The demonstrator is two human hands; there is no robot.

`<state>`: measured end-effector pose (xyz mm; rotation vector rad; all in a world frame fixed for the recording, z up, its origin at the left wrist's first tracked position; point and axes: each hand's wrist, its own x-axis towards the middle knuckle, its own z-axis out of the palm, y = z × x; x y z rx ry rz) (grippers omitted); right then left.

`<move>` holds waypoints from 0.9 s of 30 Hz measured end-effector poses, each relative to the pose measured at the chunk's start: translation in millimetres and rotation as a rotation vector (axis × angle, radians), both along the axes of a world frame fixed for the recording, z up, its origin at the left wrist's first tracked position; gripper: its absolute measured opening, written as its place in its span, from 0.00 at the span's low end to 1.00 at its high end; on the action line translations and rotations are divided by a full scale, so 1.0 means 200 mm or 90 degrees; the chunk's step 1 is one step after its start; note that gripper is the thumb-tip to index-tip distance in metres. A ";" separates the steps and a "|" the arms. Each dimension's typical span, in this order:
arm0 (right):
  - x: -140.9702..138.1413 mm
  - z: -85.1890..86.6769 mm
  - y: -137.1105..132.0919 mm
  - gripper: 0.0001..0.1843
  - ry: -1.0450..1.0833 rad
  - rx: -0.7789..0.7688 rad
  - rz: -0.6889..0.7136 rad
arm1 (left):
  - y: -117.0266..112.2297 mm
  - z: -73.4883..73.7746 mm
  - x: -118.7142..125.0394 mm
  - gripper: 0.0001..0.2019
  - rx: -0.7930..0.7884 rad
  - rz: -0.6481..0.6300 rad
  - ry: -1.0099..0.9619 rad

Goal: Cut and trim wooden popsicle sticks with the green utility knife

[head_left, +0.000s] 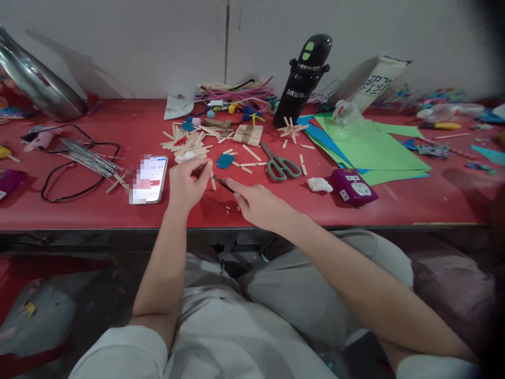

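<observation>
Between the thumb and fingers of my left hand (191,181) is a small craft stick (213,181), held upright over the red table. My right hand (262,204) grips a thin dark knife-like tool (224,185), its tip touching or very close to the stick. Most of that tool is hidden in my fingers. Just beyond my hands lies a flat blue piece (225,161). A loose pile of craft sticks (189,142) spreads behind my left hand, and grey-handled scissors (282,166) rest behind my right. Tiny wood bits are scattered below the stick.
A phone (152,179) lies left of my left hand. Right of my hands are a crumpled white lump (319,185) and a purple box (354,187). Behind stand a black bottle (302,84) and a stick star (292,130); green sheets (379,152) lie at right.
</observation>
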<state>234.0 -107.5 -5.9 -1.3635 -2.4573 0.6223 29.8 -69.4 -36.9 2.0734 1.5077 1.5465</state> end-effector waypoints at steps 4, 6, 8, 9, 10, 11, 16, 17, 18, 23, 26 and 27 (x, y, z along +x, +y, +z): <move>0.00 0.01 0.00 0.30 0.018 -0.028 -0.003 | 0.00 0.01 0.00 0.10 -0.011 0.003 0.009; 0.00 0.02 -0.01 0.30 0.021 -0.033 -0.002 | 0.00 0.01 0.01 0.10 -0.006 0.002 0.014; 0.00 0.02 0.00 0.30 0.014 -0.032 0.001 | 0.00 0.01 0.01 0.10 -0.003 0.000 0.017; 0.00 0.02 -0.01 0.30 0.007 -0.029 0.002 | 0.00 0.01 0.01 0.10 -0.002 -0.001 0.017; -0.01 0.02 -0.01 0.31 0.000 -0.026 0.002 | 0.00 0.01 0.01 0.10 -0.004 -0.002 0.016; -0.01 0.02 -0.01 0.31 -0.008 -0.023 0.002 | 0.00 0.01 0.00 0.10 -0.007 -0.002 0.014; -0.02 0.00 -0.03 0.33 -0.035 -0.003 -0.001 | 0.01 0.00 -0.01 0.10 -0.008 0.000 0.001; -0.02 0.00 -0.02 0.33 -0.034 0.002 0.002 | 0.01 0.00 -0.01 0.10 -0.006 -0.003 -0.003; -0.02 -0.01 -0.02 0.33 -0.028 0.001 0.005 | 0.01 0.00 -0.01 0.10 -0.004 -0.006 -0.007; 0.00 -0.01 0.01 0.28 0.082 -0.039 0.021 | 0.01 0.01 0.00 0.11 0.000 -0.008 0.014; -0.02 0.00 -0.01 0.30 0.024 -0.023 0.014 | 0.01 0.01 0.00 0.11 0.008 -0.006 0.024; -0.03 0.00 -0.03 0.32 -0.046 -0.012 -0.006 | 0.01 0.01 0.00 0.10 0.008 -0.004 0.022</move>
